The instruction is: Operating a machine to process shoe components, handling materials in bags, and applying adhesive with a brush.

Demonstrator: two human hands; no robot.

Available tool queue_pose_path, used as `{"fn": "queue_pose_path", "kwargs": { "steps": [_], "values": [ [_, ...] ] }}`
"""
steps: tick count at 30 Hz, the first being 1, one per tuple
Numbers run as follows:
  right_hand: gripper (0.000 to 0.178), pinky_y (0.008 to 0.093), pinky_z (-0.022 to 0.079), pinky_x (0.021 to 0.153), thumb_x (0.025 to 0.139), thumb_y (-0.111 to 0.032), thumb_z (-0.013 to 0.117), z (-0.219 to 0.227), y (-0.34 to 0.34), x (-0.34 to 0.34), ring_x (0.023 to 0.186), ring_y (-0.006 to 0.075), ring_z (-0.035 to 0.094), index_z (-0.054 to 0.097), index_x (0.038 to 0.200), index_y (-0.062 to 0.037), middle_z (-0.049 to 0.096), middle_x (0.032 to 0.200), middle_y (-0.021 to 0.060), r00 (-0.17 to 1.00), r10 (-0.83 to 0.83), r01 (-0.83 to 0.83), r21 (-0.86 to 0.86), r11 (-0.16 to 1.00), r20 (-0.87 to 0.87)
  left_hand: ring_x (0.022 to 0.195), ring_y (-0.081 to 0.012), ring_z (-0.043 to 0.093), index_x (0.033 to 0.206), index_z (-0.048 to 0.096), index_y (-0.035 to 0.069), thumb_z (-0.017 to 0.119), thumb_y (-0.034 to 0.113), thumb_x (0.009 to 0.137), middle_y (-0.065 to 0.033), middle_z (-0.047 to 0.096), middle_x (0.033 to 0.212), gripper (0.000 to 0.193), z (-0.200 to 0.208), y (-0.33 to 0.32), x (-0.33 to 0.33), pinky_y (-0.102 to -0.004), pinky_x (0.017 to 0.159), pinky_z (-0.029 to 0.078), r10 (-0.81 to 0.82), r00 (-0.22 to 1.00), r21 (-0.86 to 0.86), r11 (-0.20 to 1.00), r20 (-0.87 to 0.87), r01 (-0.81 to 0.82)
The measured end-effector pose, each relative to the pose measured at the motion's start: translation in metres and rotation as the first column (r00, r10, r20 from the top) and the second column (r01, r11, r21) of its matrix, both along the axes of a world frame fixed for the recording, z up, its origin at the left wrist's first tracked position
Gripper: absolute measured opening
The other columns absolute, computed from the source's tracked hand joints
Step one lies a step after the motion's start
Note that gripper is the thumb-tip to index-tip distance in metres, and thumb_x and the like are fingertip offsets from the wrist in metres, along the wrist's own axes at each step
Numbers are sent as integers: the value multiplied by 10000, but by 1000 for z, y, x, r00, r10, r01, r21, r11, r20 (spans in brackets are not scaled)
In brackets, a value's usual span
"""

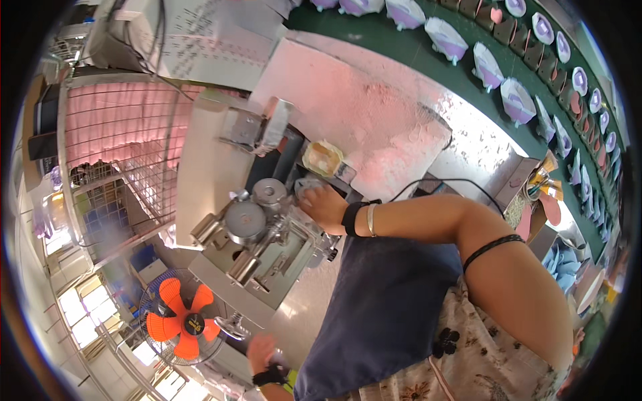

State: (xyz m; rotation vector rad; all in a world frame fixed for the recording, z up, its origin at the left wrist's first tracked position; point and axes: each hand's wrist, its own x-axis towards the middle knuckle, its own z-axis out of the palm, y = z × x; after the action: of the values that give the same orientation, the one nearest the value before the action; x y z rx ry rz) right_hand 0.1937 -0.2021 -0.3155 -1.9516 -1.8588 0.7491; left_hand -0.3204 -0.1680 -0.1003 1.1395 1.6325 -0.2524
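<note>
My right hand [326, 208], with a black band and a metal bangle at the wrist, reaches in from the right to a metal bench machine [246, 222]. Its fingers are curled at the machine's side, beside the round metal caps, and what they hold is hidden. A small pale, clear-looking part [309, 185] shows at the fingertips. Low in the picture is my left hand [261, 353], smeared by motion, with a dark band at its wrist. Nearest to it is a shiny metal fitting [232, 327] below the machine table.
A yellowish tub [322, 158] stands beside a pink-dusted board [368, 100]. Purple-and-white shoe pieces [487, 67] line a green conveyor [428, 67]. An orange-bladed fan [184, 319] and a wire rack [120, 134] are at the left. A black cable [461, 180] arches behind my right forearm.
</note>
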Motion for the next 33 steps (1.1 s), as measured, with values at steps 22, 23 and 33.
{"fn": "queue_pose_path", "kwargs": {
  "steps": [22, 23, 33],
  "values": [
    [276, 450, 415, 963, 874, -149, 514, -18, 13, -20, 1223, 332, 479, 661, 1075, -31, 502, 1328, 214, 873, 471, -456, 131, 880, -127, 1127, -178, 593, 1234, 604, 63, 485, 300, 1010, -85, 639, 1196, 348, 175, 209, 465, -337, 960, 456, -586, 734, 442, 589, -342, 676],
    [309, 471, 401, 972, 851, -161, 540, -71, 9, -49, 1213, 350, 478, 646, 1117, -44, 525, 1300, 182, 966, 132, -115, 89, 989, -221, 1097, -162, 601, 1232, 605, 70, 510, 275, 1005, -64, 652, 1170, 320, 162, 220, 494, -324, 975, 441, -669, 683, 373, 578, -293, 726],
    [291, 487, 417, 915, 858, -242, 536, -74, 52, -42, 1111, 264, 556, 706, 1082, -166, 590, 1211, 58, 913, 404, -406, -230, 885, -56, 908, -181, 653, 1083, 657, 55, 609, 180, 921, -83, 687, 989, 209, 37, 272, 534, -308, 821, 503, -929, 347, 334, 289, -126, 897]
  ]
}}
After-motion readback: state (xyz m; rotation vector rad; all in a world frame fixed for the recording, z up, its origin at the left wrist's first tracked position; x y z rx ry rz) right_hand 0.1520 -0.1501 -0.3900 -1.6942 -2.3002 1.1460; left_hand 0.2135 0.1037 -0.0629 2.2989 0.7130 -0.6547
